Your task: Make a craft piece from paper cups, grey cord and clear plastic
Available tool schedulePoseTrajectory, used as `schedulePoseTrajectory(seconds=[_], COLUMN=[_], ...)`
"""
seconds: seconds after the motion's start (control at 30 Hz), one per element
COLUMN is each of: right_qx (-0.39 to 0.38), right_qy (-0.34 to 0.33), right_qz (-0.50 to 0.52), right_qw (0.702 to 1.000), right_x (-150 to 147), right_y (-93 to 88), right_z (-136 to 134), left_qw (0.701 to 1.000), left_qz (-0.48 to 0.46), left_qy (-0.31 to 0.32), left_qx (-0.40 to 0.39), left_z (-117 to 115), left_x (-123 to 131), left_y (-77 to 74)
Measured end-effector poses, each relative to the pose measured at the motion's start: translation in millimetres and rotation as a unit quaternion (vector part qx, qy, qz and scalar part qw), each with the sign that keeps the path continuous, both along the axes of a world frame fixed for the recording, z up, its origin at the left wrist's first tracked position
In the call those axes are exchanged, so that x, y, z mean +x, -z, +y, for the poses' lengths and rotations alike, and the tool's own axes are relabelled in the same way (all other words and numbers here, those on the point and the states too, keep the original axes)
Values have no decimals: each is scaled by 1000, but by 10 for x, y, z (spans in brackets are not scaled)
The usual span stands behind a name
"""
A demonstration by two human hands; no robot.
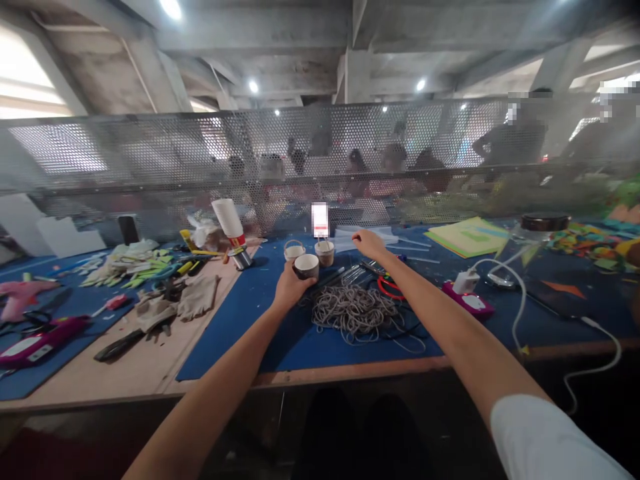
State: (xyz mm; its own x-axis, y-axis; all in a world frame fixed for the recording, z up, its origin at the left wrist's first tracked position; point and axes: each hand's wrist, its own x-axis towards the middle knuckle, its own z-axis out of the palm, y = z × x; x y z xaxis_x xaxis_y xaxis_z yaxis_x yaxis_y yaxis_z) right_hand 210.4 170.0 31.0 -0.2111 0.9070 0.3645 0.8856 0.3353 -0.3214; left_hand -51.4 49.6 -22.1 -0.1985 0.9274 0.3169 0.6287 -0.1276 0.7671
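My left hand is wrapped round a small round cup with a white rim, held just above the blue mat. Two more small cups, one with a handle and another, stand just behind it. My right hand reaches further back, its fingers curled over the far part of the mat near some clear sheets; what it holds, if anything, I cannot make out. A heap of grey cord lies between my arms, with red-handled scissors beside it.
A perforated metal screen runs along the table's back; people sit behind it. On the left lie gloves, pink glue guns, a white tube and cut scraps. On the right are a charger with white cable, green paper and a jar.
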Motion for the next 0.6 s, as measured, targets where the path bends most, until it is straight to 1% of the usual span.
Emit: schedulePoseTrajectory(seconds=[0.1, 0.27, 0.43, 0.6], right_qx=[-15, -56, -97, -99], right_qy=[38, 92, 119, 126], right_qz=[-33, -94, -136, -148], right_qw=[999, 990, 979, 976], right_x=[74, 294, 452, 487], right_y=[35, 201, 323, 347], right_z=[258, 548, 698, 767], left_qw=[1000, 999, 999, 1000], left_qz=[-19, -32, -27, -16], left_qy=[9, 12, 15, 13], left_qx=[6, 16, 24, 19], left_z=[10, 16, 11, 3], left_x=[-8, -3, 6, 2], left_y=[8, 24, 22, 3])
